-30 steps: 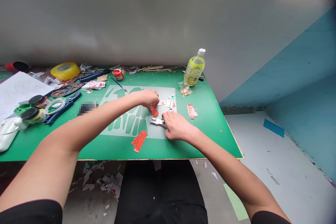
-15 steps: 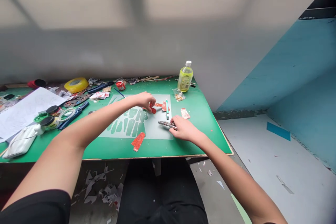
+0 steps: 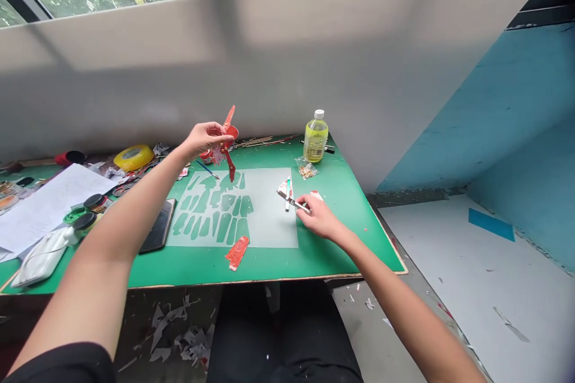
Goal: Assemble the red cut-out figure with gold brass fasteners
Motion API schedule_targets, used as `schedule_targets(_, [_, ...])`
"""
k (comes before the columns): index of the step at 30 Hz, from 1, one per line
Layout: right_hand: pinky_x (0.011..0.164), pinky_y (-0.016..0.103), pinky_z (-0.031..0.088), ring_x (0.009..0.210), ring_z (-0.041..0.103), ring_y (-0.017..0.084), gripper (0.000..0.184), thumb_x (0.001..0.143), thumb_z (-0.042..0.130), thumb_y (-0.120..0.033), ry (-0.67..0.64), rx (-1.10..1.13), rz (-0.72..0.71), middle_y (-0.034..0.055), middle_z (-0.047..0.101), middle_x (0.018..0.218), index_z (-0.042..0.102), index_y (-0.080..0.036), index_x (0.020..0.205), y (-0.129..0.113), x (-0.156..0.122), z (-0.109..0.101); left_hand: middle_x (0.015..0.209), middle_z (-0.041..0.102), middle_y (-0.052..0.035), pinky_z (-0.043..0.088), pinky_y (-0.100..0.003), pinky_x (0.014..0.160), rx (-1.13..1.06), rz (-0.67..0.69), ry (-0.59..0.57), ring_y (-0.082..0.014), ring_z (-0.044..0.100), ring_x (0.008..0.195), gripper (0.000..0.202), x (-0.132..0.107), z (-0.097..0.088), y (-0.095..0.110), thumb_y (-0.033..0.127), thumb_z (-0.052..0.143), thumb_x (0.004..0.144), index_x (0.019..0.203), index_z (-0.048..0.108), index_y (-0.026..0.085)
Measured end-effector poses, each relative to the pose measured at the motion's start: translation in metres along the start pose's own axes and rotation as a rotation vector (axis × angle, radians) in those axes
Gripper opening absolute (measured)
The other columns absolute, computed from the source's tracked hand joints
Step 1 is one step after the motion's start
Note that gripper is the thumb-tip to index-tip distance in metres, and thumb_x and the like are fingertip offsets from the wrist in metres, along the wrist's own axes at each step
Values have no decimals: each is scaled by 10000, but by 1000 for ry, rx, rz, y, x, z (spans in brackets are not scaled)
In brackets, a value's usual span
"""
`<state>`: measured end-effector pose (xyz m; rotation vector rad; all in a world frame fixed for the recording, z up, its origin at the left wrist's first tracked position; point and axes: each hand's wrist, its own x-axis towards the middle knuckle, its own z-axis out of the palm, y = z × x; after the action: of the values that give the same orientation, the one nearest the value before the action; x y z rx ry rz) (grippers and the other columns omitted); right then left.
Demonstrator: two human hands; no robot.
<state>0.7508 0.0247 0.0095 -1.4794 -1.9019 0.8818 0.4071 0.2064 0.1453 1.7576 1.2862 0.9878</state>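
My left hand (image 3: 207, 138) is closed on a red jointed cut-out figure (image 3: 230, 164), holding it raised over the back of the table. Its narrow pieces hang and stick out at different angles. My right hand (image 3: 318, 215) grips silver pliers (image 3: 294, 202), their head pointing left over a pale sheet (image 3: 272, 221). A teal and white craft knife (image 3: 288, 196) lies just beyond the pliers, beside a red and white scrap (image 3: 283, 184). Another red cut-out piece (image 3: 237, 252) rests at the sheet's front edge. Green openings show across the sheet's left half.
A bottle of yellow liquid (image 3: 316, 137) stands at the back right, with a small bag of gold bits (image 3: 307, 170) before it. On the left are a phone (image 3: 158, 228), paint jars (image 3: 85, 221), white paper (image 3: 51, 200) and yellow tape (image 3: 133, 157).
My left hand has lifted the red cut-out figure off the sheet, up and to the left. The pliers in my right hand have tilted, and the phone is now uncovered.
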Motion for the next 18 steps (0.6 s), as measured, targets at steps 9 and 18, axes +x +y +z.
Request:
schedule_targets(9, [521, 269, 337, 557, 452, 122, 392, 899, 554, -585, -267, 681, 97, -15, 572, 715, 581, -196, 933, -44, 47, 18, 895, 774, -57, 622, -333, 722, 35, -124, -210, -232, 766, 847, 474, -119, 6, -4, 438, 982, 638, 927, 689, 204])
schedule_targets(18, [484, 271, 433, 538, 540, 139, 580, 1011, 442, -690, -401, 325, 203, 58, 671, 712, 611, -192, 767, -16, 60, 36, 786, 744, -10, 567, -271, 622, -242, -189, -552, -166, 746, 714, 349, -145, 68, -104, 330, 833, 793, 1044, 614, 226])
